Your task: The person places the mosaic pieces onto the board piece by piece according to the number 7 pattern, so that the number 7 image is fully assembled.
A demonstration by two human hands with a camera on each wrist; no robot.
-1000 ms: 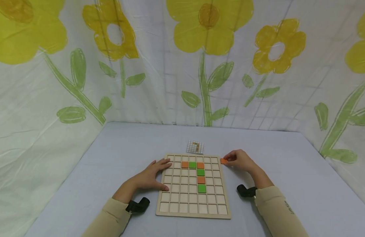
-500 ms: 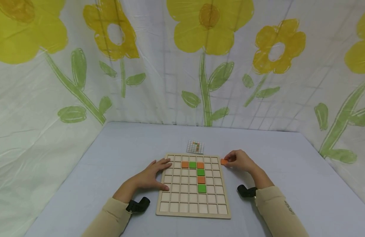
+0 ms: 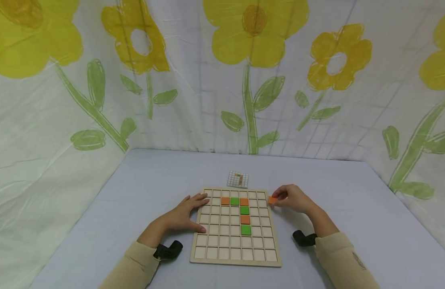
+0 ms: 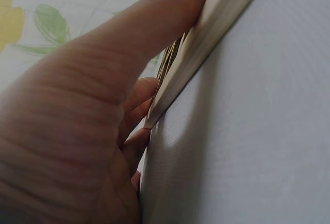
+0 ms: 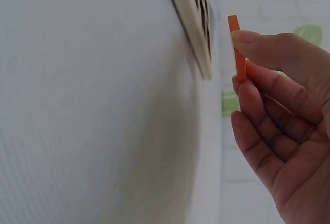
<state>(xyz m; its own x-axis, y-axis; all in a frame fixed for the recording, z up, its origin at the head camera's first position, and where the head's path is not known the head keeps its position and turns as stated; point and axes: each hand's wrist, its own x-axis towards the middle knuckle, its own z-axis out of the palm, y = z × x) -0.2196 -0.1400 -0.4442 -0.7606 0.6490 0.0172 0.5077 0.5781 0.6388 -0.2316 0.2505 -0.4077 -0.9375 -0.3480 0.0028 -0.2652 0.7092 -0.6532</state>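
A wooden grid board (image 3: 218, 263) lies flat on the table, with orange and green square tiles in some of its cells. Three of them, an orange tile (image 3: 225, 201), a green tile (image 3: 234, 201) and another orange tile (image 3: 244, 202), form a row; below the last, green, orange and green run downward. My left hand (image 3: 180, 214) rests on the board's left edge, fingers spread and thumb on the rim. Beside the upper right corner, my right hand (image 3: 293, 198) pinches an orange tile (image 5: 237, 49) between thumb and fingers, held above the table.
A small printed grid card (image 3: 238, 179) with a coloured pattern lies just behind the board. The pale table (image 3: 164, 168) ends at a white curtain (image 3: 193, 120) painted with yellow flowers. Black cameras sit on both wrists.
My right hand has shifted slightly toward me with the orange tile, which now appears at the board's right rim. The left hand and the board have stayed still.
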